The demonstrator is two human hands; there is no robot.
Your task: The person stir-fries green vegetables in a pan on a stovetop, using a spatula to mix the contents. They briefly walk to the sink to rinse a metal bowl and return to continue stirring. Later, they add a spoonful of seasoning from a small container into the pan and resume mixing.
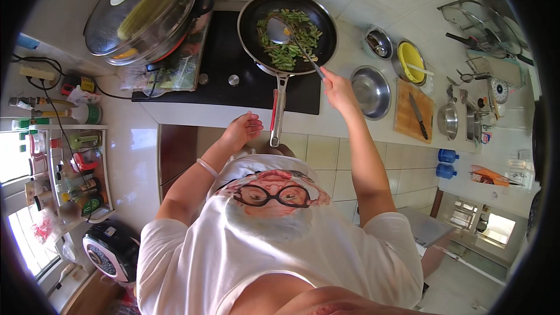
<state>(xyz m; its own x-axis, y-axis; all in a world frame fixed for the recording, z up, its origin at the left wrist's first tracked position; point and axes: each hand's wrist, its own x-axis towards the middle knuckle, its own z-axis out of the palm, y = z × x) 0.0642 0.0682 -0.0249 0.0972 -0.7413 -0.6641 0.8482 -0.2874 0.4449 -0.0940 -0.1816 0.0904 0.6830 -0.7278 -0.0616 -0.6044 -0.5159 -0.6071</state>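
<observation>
My right hand (338,89) grips the handle of a metal wok spatula (279,31). The spatula's blade lies among chopped green beans (286,57) in a dark frying pan (322,48). Small yellowish pieces show among the beans, and one rests on the blade. The pan sits on a black glass cooktop (218,52), its long metal handle (278,113) pointing towards me with a red strip along one side. Left of that handle, my left hand (243,131) hovers with nothing in it, fingers loosely curled and apart from the handle.
A lidded steamer pot (144,22) stands left of the cooktop. On the right are a steel bowl (370,92), a yellow strainer (411,62) and a wooden cutting board (404,116) bearing a knife (418,116). A rack of bottles (78,170) and a rice cooker (111,249) line the left side.
</observation>
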